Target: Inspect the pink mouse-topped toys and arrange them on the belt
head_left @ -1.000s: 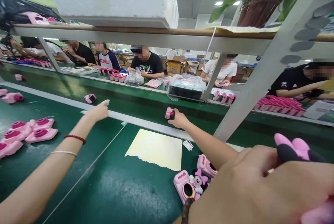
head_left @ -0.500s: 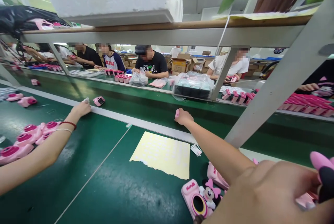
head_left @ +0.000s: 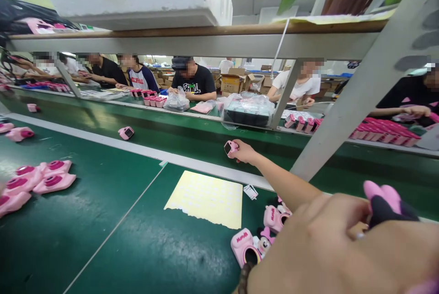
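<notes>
One right hand point(head_left: 245, 153) pinches a pink toy camera point(head_left: 230, 148) at 12 o'clock, its dark face turned up, clear of the green tabletop point(head_left: 113, 239); a nearer hand point(head_left: 318, 243) clenches a Minnie-eared piece point(head_left: 384, 200) at 4 o'clock.

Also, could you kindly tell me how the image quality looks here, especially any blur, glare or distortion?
In the head view, the near hand looks large and slightly soft; in the same view, the wide lens bends the shelf rail, and light leaves a pale sheen on the green bench mat.
</notes>
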`<state>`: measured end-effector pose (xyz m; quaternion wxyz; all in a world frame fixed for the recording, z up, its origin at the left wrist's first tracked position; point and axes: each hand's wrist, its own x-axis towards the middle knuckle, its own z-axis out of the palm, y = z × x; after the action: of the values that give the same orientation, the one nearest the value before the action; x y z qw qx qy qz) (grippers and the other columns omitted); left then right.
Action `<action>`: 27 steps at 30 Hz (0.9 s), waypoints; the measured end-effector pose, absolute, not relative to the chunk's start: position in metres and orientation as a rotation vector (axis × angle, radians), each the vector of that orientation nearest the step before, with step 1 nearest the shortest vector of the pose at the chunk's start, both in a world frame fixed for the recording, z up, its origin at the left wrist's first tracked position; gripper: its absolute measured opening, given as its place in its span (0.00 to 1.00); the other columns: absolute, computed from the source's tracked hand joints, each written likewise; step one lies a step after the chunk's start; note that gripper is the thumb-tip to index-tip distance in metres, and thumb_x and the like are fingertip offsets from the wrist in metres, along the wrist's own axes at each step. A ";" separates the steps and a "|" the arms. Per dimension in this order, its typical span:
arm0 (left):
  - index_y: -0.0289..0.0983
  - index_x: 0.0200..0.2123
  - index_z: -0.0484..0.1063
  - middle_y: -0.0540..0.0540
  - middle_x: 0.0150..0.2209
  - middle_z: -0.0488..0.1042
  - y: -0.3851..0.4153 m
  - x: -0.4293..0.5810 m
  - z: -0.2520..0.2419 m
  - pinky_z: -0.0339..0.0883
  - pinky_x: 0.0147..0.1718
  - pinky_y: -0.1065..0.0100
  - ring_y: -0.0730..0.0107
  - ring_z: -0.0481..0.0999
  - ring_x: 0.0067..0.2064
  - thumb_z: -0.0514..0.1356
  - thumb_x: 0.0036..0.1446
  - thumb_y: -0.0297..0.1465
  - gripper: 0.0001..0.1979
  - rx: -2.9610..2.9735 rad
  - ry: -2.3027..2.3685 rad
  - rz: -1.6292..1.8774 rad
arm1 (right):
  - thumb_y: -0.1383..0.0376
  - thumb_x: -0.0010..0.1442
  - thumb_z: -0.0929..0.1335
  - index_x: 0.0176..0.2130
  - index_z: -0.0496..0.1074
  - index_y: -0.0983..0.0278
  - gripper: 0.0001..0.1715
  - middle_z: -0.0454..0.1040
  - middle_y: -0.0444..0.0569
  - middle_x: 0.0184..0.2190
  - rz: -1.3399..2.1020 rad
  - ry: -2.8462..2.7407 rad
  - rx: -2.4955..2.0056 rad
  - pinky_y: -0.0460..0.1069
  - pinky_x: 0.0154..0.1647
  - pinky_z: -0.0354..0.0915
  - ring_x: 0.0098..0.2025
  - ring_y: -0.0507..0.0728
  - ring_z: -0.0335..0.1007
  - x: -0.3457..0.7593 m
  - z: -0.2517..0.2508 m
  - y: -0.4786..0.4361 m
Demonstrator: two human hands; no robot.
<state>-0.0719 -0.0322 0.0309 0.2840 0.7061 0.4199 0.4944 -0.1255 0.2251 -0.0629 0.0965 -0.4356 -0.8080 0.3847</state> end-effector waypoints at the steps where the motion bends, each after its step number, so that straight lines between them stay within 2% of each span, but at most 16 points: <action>1: 0.52 0.55 0.73 0.47 0.52 0.73 -0.034 -0.068 0.033 0.73 0.46 0.56 0.50 0.74 0.52 0.70 0.50 0.39 0.28 1.847 1.159 1.332 | 0.62 0.61 0.72 0.65 0.57 0.59 0.38 0.75 0.50 0.45 1.213 -2.393 -1.204 0.43 0.23 0.64 0.31 0.52 0.73 -0.114 -0.054 0.221; 4: 0.53 0.54 0.72 0.48 0.49 0.72 -0.038 -0.072 0.039 0.74 0.42 0.59 0.55 0.76 0.45 0.71 0.48 0.33 0.29 1.778 1.122 1.421 | 0.62 0.58 0.74 0.65 0.54 0.54 0.43 0.77 0.46 0.40 1.352 -2.387 -0.971 0.41 0.19 0.57 0.31 0.52 0.74 -0.069 -0.022 0.200; 6: 0.48 0.54 0.71 0.48 0.47 0.73 -0.038 -0.082 0.043 0.74 0.46 0.61 0.58 0.76 0.45 0.74 0.43 0.32 0.33 1.858 0.926 1.528 | 0.61 0.57 0.74 0.65 0.53 0.55 0.44 0.78 0.45 0.38 1.397 -2.343 -0.827 0.41 0.23 0.62 0.34 0.54 0.75 -0.030 -0.001 0.178; 8: 0.43 0.56 0.67 0.46 0.49 0.73 -0.036 -0.091 0.046 0.71 0.52 0.60 0.57 0.75 0.49 0.76 0.40 0.32 0.39 1.930 0.780 1.589 | 0.60 0.56 0.74 0.65 0.55 0.57 0.44 0.77 0.47 0.39 1.443 -2.201 -0.679 0.44 0.30 0.68 0.39 0.56 0.75 0.014 0.018 0.152; 10: 0.44 0.58 0.63 0.46 0.53 0.71 -0.035 -0.096 0.048 0.71 0.53 0.63 0.60 0.74 0.52 0.76 0.40 0.31 0.42 1.901 0.756 1.576 | 0.60 0.56 0.75 0.64 0.55 0.58 0.43 0.77 0.48 0.40 1.465 -2.009 -0.597 0.46 0.35 0.71 0.40 0.57 0.76 0.061 0.032 0.125; 12: 0.48 0.59 0.59 0.48 0.55 0.68 -0.034 -0.099 0.047 0.71 0.50 0.70 0.67 0.74 0.51 0.75 0.45 0.29 0.41 1.791 0.768 1.573 | 0.61 0.58 0.75 0.65 0.53 0.55 0.44 0.77 0.47 0.38 1.403 -1.868 -0.654 0.44 0.29 0.70 0.33 0.55 0.75 0.107 0.041 0.101; 14: 0.50 0.58 0.58 0.51 0.54 0.68 -0.030 -0.100 0.043 0.70 0.47 0.76 0.75 0.74 0.49 0.73 0.49 0.28 0.37 1.667 0.759 1.597 | 0.60 0.60 0.75 0.67 0.49 0.52 0.47 0.76 0.44 0.33 1.300 -1.794 -0.749 0.42 0.20 0.65 0.24 0.51 0.71 0.148 0.048 0.077; 16: 0.51 0.57 0.59 0.53 0.53 0.69 -0.024 -0.101 0.037 0.69 0.47 0.79 0.78 0.73 0.48 0.72 0.52 0.29 0.34 1.577 0.753 1.595 | 0.60 0.60 0.74 0.68 0.45 0.52 0.49 0.75 0.43 0.29 1.253 -1.758 -0.800 0.42 0.17 0.64 0.20 0.49 0.66 0.181 0.053 0.054; 20: 0.50 0.58 0.62 0.51 0.55 0.70 -0.010 -0.094 0.028 0.68 0.50 0.75 0.73 0.73 0.52 0.72 0.52 0.30 0.34 1.538 0.816 1.409 | 0.60 0.61 0.74 0.70 0.42 0.51 0.51 0.74 0.44 0.30 1.446 -1.757 -0.789 0.43 0.22 0.68 0.24 0.51 0.69 0.212 0.060 0.011; 24: 0.48 0.59 0.62 0.48 0.57 0.70 -0.010 -0.080 0.026 0.71 0.47 0.70 0.67 0.73 0.52 0.73 0.51 0.31 0.35 1.595 0.782 1.195 | 0.59 0.62 0.73 0.72 0.40 0.51 0.53 0.75 0.49 0.39 1.733 -1.796 -0.757 0.44 0.27 0.72 0.32 0.53 0.72 0.206 0.066 -0.014; 27: 0.49 0.59 0.61 0.47 0.56 0.70 -0.014 -0.072 0.029 0.72 0.45 0.67 0.65 0.74 0.50 0.73 0.50 0.33 0.36 1.619 0.766 1.095 | 0.58 0.64 0.72 0.72 0.42 0.53 0.50 0.74 0.51 0.44 1.824 -1.868 -0.755 0.45 0.30 0.72 0.35 0.53 0.72 0.197 0.069 -0.017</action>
<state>-0.0718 -0.0144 0.0287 0.4979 0.6687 0.3165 0.4525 0.1968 -0.0167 0.0691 0.2104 -0.2717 -0.6720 0.6560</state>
